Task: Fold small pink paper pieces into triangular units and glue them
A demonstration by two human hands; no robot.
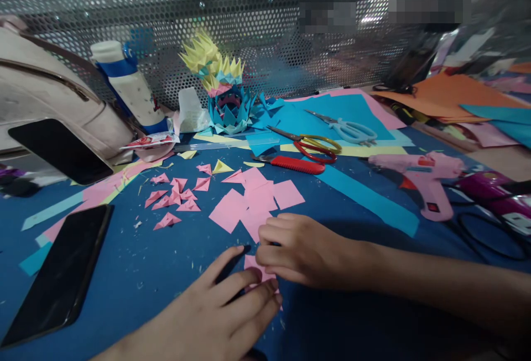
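Observation:
A small piece of pink paper (pixel 254 265) lies on the blue tabletop, partly hidden under both hands. My left hand (pixel 226 300) rests over its lower part, fingers stretched and spread. From the right, my right hand (pixel 302 250) reaches in with curled fingers closed at the paper's upper edge; the fingertips are mostly hidden. Just beyond, several flat pink paper squares (pixel 259 198) overlap one another. To their left is a loose group of folded pink paper triangles (pixel 178 195), with a yellow folded triangle (pixel 222 167) behind.
Two phones (pixel 62 272) are at left, near a bag (pixel 50 95) and a bottle (pixel 130 84). A paper model (pixel 228 90) stands at the back. Scissors (pixel 317 145), a red-handled cutter (pixel 296 165), a blue paper strip (pixel 369 198) and a pink glue gun (pixel 429 178) lie beyond my right arm.

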